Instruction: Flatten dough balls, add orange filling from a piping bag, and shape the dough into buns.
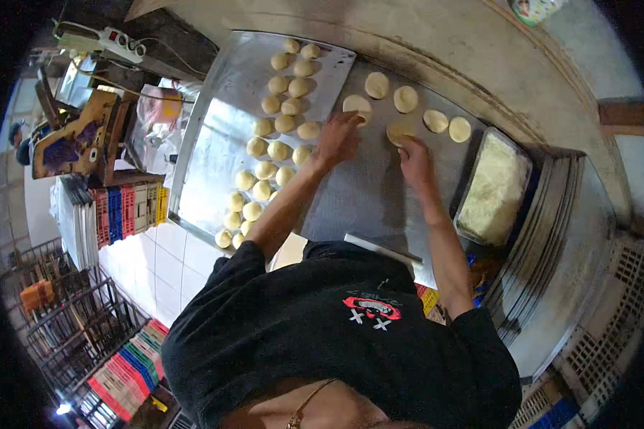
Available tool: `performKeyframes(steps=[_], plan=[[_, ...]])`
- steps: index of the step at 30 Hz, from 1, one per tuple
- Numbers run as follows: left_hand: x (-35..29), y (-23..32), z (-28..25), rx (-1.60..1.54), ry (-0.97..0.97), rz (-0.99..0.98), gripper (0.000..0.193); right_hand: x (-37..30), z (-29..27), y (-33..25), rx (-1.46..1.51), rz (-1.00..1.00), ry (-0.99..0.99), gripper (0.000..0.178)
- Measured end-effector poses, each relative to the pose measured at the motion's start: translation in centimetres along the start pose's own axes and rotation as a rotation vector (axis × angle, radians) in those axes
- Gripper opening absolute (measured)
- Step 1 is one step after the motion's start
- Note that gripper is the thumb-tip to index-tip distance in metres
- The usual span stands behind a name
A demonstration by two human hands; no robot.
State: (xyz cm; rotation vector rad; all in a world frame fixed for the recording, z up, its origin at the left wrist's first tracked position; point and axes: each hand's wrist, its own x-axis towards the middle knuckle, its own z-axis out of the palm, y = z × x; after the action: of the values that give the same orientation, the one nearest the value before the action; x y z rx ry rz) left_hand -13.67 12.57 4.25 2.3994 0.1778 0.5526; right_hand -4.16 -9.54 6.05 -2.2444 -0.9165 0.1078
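My left hand [338,139] reaches over the grey metal work surface [350,193], its fingertips closed at the lower edge of a flattened dough disc [356,106]. A little to the right, my right hand [416,161] pinches the lower edge of another dough disc [400,131]. Beyond and to the right of my hands lie more flat dough discs [406,99], spaced apart. Left of my left hand, a shiny metal tray [211,157] carries rows of round dough balls [278,150]; my left forearm hides some near its front.
On the right stands a rectangular pan [526,179] filled with pale yellow crumbs or powder, beside a stack of thin metal trays [544,236]. A metal bar [383,249] lies along the front edge. A power strip [124,44] and colourful crates [129,211] are at left.
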Motion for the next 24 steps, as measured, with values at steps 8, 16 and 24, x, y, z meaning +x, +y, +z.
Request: performKeyframes(steps=[8, 16, 24], plan=[[-6.4, -3.4, -2.0, 0.544, 0.049, -0.542, 0.055, -10.4, -3.8, -1.4, 0.117, 0.275, -1.079, 0.019], [-5.4, -5.5, -3.0, 0.146, 0.205, -0.529, 0.031, -25.2, -3.4, 0.2, -0.070, 0.387, -0.598, 0.014], [-4.3, 9.3, 0.2, -0.025, -0.284, 0.087, 0.027, -28.5, -2.7, 2.1, -0.165, 0.390, -0.343, 0.042]])
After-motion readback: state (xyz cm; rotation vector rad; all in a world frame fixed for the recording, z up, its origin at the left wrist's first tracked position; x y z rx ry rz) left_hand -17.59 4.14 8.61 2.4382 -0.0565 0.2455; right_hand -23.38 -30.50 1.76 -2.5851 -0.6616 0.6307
